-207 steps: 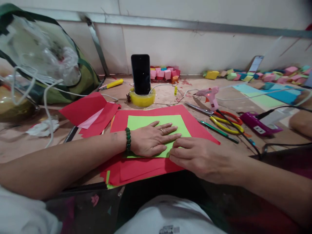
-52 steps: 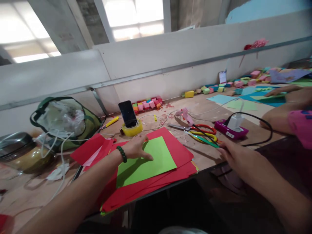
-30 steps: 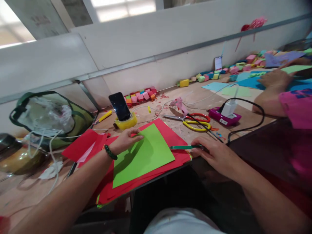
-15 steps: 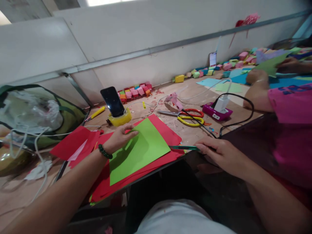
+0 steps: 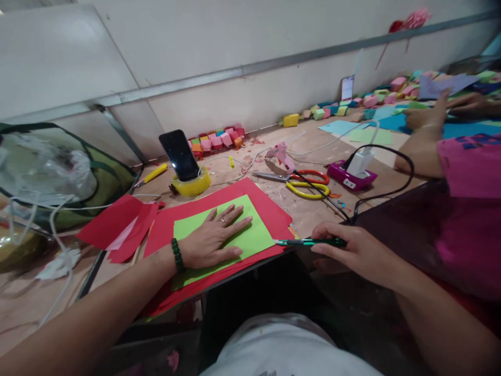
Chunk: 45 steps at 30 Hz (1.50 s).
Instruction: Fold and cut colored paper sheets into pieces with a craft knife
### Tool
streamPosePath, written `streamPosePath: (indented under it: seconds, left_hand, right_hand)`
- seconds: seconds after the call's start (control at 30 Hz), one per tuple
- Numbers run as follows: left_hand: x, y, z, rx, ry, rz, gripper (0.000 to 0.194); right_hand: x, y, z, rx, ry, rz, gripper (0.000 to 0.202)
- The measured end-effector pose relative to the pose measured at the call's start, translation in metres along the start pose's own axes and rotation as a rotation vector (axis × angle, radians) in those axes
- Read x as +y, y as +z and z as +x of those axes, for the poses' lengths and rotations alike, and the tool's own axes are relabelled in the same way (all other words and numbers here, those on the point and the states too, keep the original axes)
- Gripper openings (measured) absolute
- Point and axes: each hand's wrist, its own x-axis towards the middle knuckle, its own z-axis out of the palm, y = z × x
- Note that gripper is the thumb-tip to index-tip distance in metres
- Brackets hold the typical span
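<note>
One pen (image 5: 299,242), plastic (image 5: 74,172) inside bag (image 5: 111,183)

Green sheet (image 5: 258,236): light lime, four straight sides, no marks visible on the exposed part, lying flat and skewed on top of the red sheets (image 5: 270,211). Left hand (image 5: 211,237) is spread palm-down over its middle, covering a good chunk. Red sheets: loose stack, edges misaligned, sitting at the near edge of the desk (image 5: 313,215), slivers of other colors poking out underneath. Pen (image 5: 299,242): slim, green with dark sections, near-horizontal, held in the right hand (image 5: 352,250), tip pointing at green sheet's near-right corner. Can't tell if tip touches paper.
</note>
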Motion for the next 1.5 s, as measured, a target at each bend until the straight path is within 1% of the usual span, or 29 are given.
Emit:
streamPosePath:
  seconds: [0.17,0.37,0.53,0.6,0.67,0.83,0.97,1.03,1.33,1.43,1.5]
  left_hand:
    - [0.003,0.001,0.002,-0.041,-0.008,0.031,0.071]
    - [0.003,0.002,0.001,-0.016,-0.005,0.044,0.07]
    - [0.004,0.003,0.001,-0.031,-0.012,0.059,0.07]
    - [0.004,0.003,0.001,-0.033,-0.012,0.064,0.071]
    - [0.003,0.003,0.002,-0.035,-0.014,0.07,0.07]
    - [0.003,0.002,0.002,-0.045,-0.007,0.058,0.073]
    - [0.003,0.001,0.002,-0.05,-0.018,0.059,0.073]
    - [0.003,0.001,0.003,-0.051,-0.019,0.059,0.073]
    - [0.004,0.001,0.001,-0.042,-0.021,0.058,0.073]
    - [0.006,0.003,0.006,-0.046,-0.026,0.056,0.072]
    - [0.01,0.003,0.015,-0.051,-0.034,0.044,0.072]
  right_hand:
    - [0.003,0.003,0.001,-0.011,-0.016,0.029,0.027]
    - [0.004,0.002,0.0,-0.01,-0.002,0.094,0.026]
    - [0.007,0.002,0.0,-0.032,0.047,0.13,0.028]
    - [0.007,0.003,0.0,-0.024,0.071,0.155,0.028]
    - [0.006,0.004,0.001,-0.011,0.064,0.171,0.028]
    - [0.004,0.007,0.001,0.004,0.049,0.138,0.028]
    - [0.002,0.011,0.001,0.039,0.032,0.138,0.028]
    - [0.0,0.013,0.001,0.036,0.015,0.141,0.028]
    - [-0.007,0.015,0.0,0.02,0.022,0.142,0.028]
    - [-0.008,0.013,-0.001,0.053,0.028,0.136,0.028]
    - [-0.007,0.011,-0.001,0.089,0.058,0.144,0.029]
